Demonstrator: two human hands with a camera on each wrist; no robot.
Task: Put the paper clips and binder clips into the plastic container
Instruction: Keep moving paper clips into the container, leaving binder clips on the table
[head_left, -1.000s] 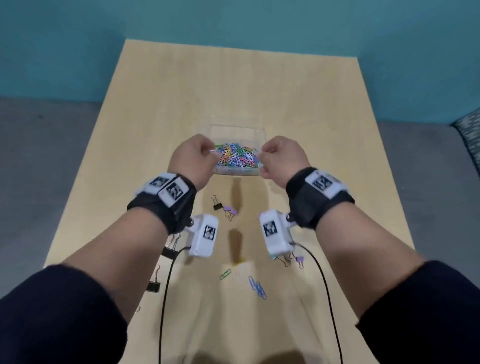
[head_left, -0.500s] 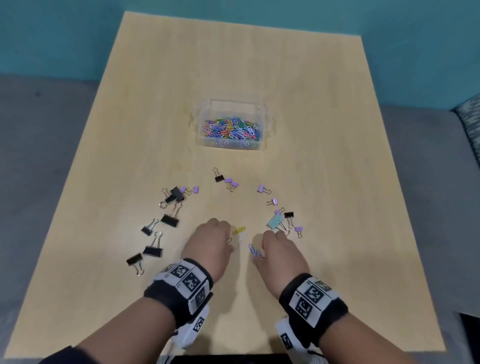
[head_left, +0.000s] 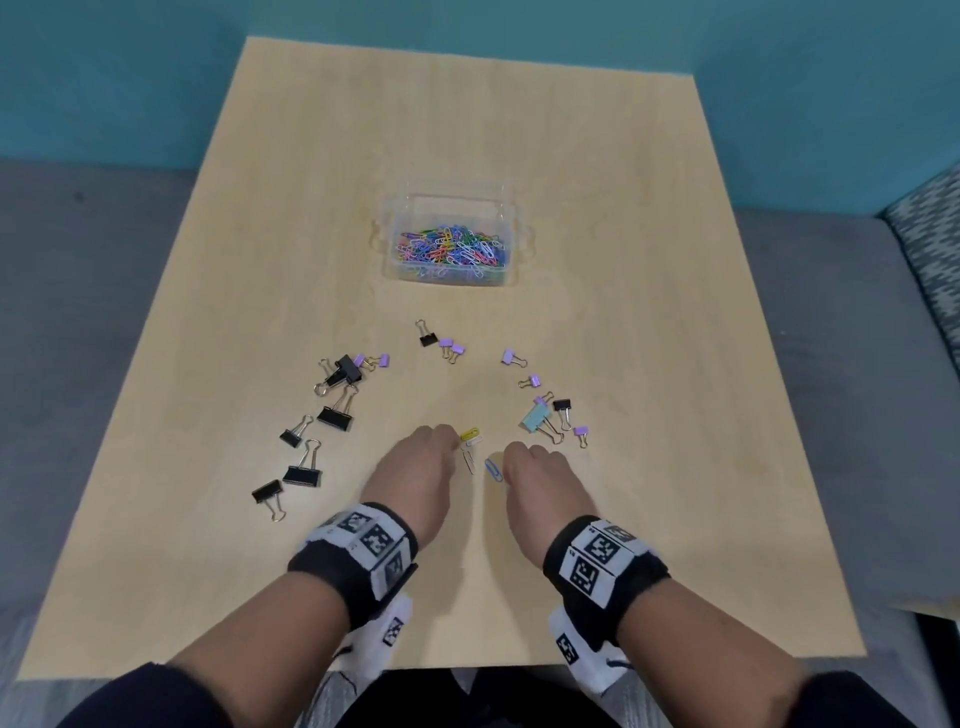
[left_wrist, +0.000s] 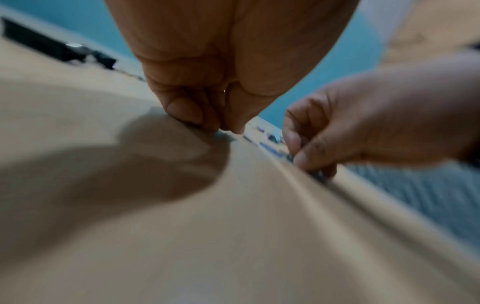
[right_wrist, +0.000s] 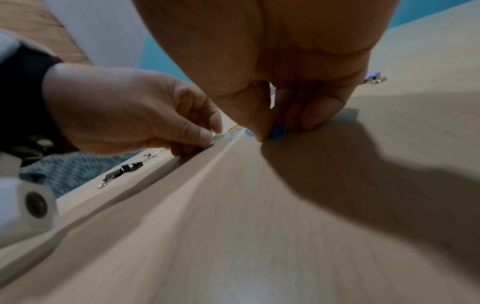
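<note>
The right hand (head_left: 540, 475) pinches a blue paper clip (right_wrist: 278, 130) against the tabletop (head_left: 649, 291). The left hand (head_left: 415, 467) has its fingertips (left_wrist: 187, 112) pressed together on a pale clip (head_left: 469, 460) beside it; I cannot tell if it has hold. A yellow clip (head_left: 469, 433) lies just past them. The plastic container (head_left: 451, 240) sits far off at 12 o'clock, full of bright clips. Binder clips (head_left: 332, 415) lie at 10 and 2 o'clock. I think it is best to slide a nail under each thin clip, pinch tight, then lift.
</note>
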